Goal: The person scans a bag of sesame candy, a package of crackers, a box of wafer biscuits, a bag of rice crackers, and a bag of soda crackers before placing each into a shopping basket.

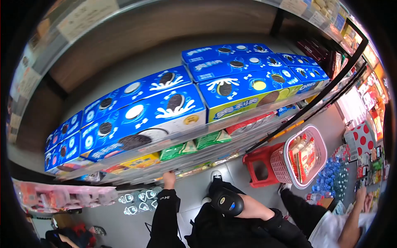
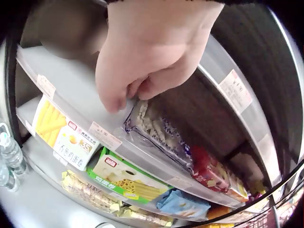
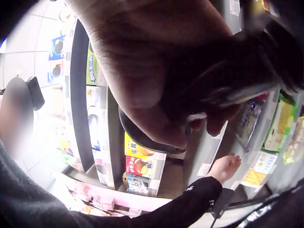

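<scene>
My left hand (image 2: pixel 149 52) reaches down into a shelf, its fingers curled. Its fingertips pinch the near corner of a clear snack pack with dark purple trim (image 2: pixel 159 135), which lies on the shelf. In the head view the left hand (image 1: pixel 169 180) shows low at the shelf front. My right hand (image 3: pixel 147 71) is curled round the handle of a black handheld device with a rounded head (image 1: pixel 226 202). That rounded head hides the right hand in the head view.
Blue Oreo boxes (image 1: pixel 140 111) line the upper shelf. Egg roll boxes (image 2: pixel 128 175) stand on the shelf below the snack pack. A pink basket (image 1: pixel 279 165) holding packets sits by a red stool (image 1: pixel 254 169). Water bottles (image 1: pixel 138 200) stand on the floor. Another person (image 1: pixel 343 227) is at the right.
</scene>
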A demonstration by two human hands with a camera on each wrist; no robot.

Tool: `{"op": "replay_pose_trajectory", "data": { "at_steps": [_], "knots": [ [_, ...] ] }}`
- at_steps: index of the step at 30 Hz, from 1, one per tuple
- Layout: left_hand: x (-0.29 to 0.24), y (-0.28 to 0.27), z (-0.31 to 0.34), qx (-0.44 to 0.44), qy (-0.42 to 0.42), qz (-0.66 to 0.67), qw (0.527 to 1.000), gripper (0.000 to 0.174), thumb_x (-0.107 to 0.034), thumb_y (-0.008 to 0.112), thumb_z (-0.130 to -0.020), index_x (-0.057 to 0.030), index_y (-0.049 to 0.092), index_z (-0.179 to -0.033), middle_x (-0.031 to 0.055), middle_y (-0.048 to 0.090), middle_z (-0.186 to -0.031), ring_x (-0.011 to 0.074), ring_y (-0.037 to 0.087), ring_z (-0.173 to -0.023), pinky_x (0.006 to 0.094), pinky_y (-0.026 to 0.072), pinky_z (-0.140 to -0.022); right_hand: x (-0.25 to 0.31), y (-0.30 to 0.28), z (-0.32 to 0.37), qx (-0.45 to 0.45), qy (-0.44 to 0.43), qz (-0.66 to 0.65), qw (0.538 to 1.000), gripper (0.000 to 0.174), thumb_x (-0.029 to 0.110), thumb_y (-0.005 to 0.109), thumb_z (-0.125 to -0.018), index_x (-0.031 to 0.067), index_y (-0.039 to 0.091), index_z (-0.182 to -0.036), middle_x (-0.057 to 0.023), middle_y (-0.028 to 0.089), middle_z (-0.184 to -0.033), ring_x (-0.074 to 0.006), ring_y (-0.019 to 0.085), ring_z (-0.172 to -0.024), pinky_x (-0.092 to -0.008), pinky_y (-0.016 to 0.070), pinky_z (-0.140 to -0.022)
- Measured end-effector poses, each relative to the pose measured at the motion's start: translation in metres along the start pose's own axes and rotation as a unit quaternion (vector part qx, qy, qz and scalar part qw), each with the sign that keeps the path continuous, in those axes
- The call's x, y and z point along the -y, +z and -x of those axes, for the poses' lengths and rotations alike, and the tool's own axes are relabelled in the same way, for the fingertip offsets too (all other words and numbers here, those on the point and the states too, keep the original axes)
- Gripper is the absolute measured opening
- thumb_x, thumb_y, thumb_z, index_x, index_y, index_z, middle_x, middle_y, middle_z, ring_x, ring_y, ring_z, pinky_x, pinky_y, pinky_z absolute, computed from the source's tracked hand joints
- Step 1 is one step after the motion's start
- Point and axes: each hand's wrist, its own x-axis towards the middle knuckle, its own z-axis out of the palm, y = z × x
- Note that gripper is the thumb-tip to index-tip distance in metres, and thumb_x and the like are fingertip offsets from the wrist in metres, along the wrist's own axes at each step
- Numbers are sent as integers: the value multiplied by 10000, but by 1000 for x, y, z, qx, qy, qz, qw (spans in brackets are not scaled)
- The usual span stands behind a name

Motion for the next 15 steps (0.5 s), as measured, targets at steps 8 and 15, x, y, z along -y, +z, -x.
{"op": "replay_pose_trajectory", "data": {
  "at_steps": [8, 15],
  "knots": [
    [20, 49, -47, 25, 63, -38, 997, 340, -272, 418, -783, -82, 514, -1047, 153, 507, -1064, 345, 443, -997, 400, 360, -839, -13, -22, 6, -56, 17, 9, 998, 376, 127, 609, -674, 15, 483, -1010, -148, 552, -901, -255, 537, -845, -293, 407, -755],
    [43, 60, -73, 86, 2, 183, 979, 335, -247, 437, -789, -77, 491, -1072, 155, 490, -1094, 323, 428, -1036, 397, 354, -867, -27, -26, 9, -34, 32, 24, 999, 468, 165, 645, -673, 25, 458, -1078, -132, 537, -1002, -222, 525, -917, -291, 398, -799]
  ]
}}
